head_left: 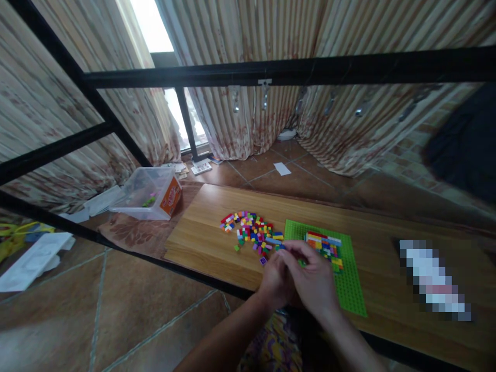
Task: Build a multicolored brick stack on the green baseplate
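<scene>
Broadly, striped curtains (248,119) hang well beyond both hands, behind a low wooden table (209,258) that runs out to either side of them and gives the small parts a flat surface. Far to the left of the left hand, on a cloth past the table's end, sits a clear plastic box (165,199), probably put aside there to free the tabletop. Just right of the right hand, partly behind it, lies a green baseplate (351,281), flat and studded, presumably so that bricks grip firmly. The left hand (276,279) has its fingers curled in and meets the right hand (312,281), whose thumb and forefinger come together at its tip; whether either grips a brick I cannot tell, since the fingers hide it. Such closeness suits small parts, one hand steadying for the other. Ahead and left of the left hand spreads a loose heap of bricks (253,227), likely scattered so colours show. Beyond the right hand's knuckles, a cluster of joined bricks (327,250) rests on the baseplate. Smallest, a purple brick (263,261) lies just beside the left hand.
</scene>
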